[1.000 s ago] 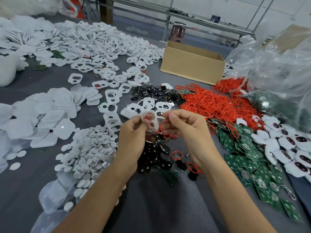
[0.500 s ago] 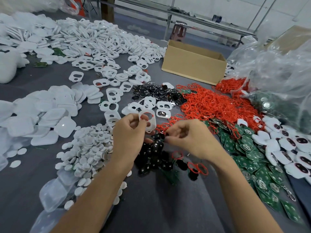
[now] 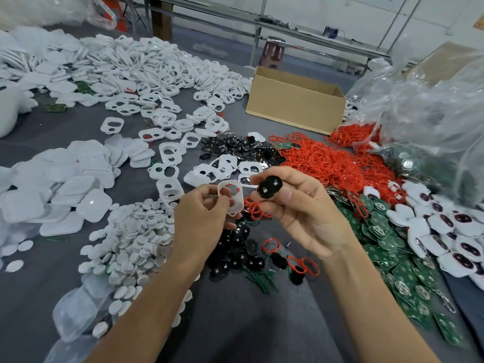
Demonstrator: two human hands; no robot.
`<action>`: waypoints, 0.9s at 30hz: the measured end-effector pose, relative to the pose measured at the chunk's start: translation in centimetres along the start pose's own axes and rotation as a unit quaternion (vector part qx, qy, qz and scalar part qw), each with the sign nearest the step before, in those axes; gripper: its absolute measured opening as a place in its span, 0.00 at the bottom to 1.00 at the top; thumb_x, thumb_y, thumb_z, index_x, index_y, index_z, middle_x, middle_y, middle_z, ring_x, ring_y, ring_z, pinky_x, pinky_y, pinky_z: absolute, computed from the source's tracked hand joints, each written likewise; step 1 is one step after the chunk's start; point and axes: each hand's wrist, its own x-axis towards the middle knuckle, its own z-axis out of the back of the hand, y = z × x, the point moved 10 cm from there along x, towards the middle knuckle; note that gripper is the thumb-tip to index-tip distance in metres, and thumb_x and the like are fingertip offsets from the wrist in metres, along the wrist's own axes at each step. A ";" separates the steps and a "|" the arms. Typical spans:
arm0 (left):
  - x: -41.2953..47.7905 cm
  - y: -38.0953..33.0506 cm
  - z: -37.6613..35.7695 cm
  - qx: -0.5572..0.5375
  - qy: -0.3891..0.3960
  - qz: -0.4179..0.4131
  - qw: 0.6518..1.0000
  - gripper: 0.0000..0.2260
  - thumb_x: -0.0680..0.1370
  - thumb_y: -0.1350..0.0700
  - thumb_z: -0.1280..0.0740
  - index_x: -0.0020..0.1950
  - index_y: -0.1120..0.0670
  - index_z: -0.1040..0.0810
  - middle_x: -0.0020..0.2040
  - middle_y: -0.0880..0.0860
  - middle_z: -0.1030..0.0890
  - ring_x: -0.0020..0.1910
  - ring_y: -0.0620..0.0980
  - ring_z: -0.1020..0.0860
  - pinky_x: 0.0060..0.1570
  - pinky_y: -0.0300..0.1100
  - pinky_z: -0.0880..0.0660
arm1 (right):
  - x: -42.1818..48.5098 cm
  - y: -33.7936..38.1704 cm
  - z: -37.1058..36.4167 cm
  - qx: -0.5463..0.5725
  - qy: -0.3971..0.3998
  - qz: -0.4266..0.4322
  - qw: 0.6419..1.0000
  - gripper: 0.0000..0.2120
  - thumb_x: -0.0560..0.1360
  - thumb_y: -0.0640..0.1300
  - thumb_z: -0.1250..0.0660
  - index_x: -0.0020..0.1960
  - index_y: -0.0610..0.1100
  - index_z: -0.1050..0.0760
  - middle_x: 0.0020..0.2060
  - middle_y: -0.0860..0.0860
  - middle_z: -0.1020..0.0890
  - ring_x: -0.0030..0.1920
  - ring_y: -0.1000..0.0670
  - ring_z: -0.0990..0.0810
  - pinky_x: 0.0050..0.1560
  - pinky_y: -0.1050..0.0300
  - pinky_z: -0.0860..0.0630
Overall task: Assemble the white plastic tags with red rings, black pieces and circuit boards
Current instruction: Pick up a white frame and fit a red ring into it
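My left hand (image 3: 201, 218) holds a white plastic tag frame (image 3: 233, 203) upright, with a red ring seated inside its rim. My right hand (image 3: 301, 210) pinches a black two-button piece (image 3: 269, 187) between thumb and fingers, just right of the frame and slightly above it. Under both hands lies a small pile of black pieces (image 3: 241, 252) with a few loose red rings (image 3: 303, 265). A big heap of red rings (image 3: 332, 163) spreads behind my right hand. Green circuit boards (image 3: 387, 247) lie to the right.
Open white frames (image 3: 167, 153) and white covers (image 3: 65, 184) fill the left of the grey table; white round discs (image 3: 131, 239) lie near my left forearm. A cardboard box (image 3: 296, 100) stands at the back. Assembled tags (image 3: 450, 231) and clear plastic bags (image 3: 432, 106) sit at right.
My right hand went down to the black pile, picked up a black piece and raised it beside the frame. My left hand kept the frame with the red ring.
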 end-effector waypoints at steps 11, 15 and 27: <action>-0.7 -0.4 -1.7 -0.004 0.069 0.002 0.998 0.06 0.79 0.60 0.32 0.45 0.51 0.18 0.36 0.51 0.15 0.33 0.50 0.16 0.29 0.40 0.20 | -0.4 1.8 1.7 -0.625 -0.194 0.107 0.749 0.08 0.69 0.36 0.24 0.48 0.42 0.17 0.39 0.50 0.15 0.38 0.56 0.18 0.44 0.63 0.22; -0.9 -0.5 -2.2 -0.046 0.103 0.012 0.994 0.07 0.80 0.61 0.34 0.48 0.52 0.18 0.39 0.52 0.14 0.36 0.48 0.16 0.32 0.37 0.20 | -0.6 1.7 -0.3 -0.726 -0.158 0.184 0.643 0.10 0.69 0.35 0.26 0.50 0.40 0.16 0.43 0.47 0.15 0.45 0.46 0.18 0.48 0.57 0.24; -0.9 -0.4 -3.1 -0.059 0.144 0.011 0.988 0.06 0.80 0.62 0.34 0.49 0.56 0.17 0.39 0.51 0.15 0.40 0.47 0.16 0.46 0.44 0.18 | -1.0 1.4 -1.3 -0.761 -0.145 0.228 0.590 0.10 0.69 0.31 0.30 0.49 0.38 0.16 0.38 0.46 0.18 0.39 0.42 0.22 0.38 0.51 0.24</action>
